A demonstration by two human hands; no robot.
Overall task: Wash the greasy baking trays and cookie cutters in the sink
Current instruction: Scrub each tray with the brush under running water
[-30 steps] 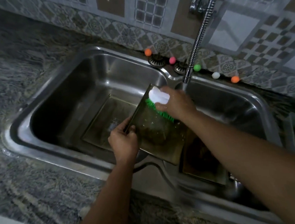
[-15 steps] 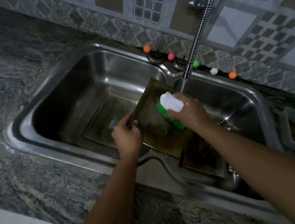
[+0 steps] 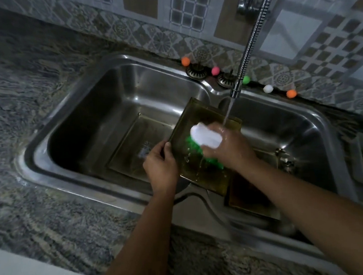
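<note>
One greasy tray (image 3: pixel 201 148) is gripped by the left hand (image 3: pixel 160 167) and scrubbed with the brush (image 3: pixel 205 138) clasped in the right hand (image 3: pixel 231 149), while two trays beside them await washing.

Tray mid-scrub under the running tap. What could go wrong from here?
1. The left hand pinches only one edge of the tilted, wet tray; brush pressure could make it slip into the sink.
2. The water stream lands on the right hand and tray rim, so it may splash onto the counter.
3. Brush strokes run close to the left hand's fingers.
</note>
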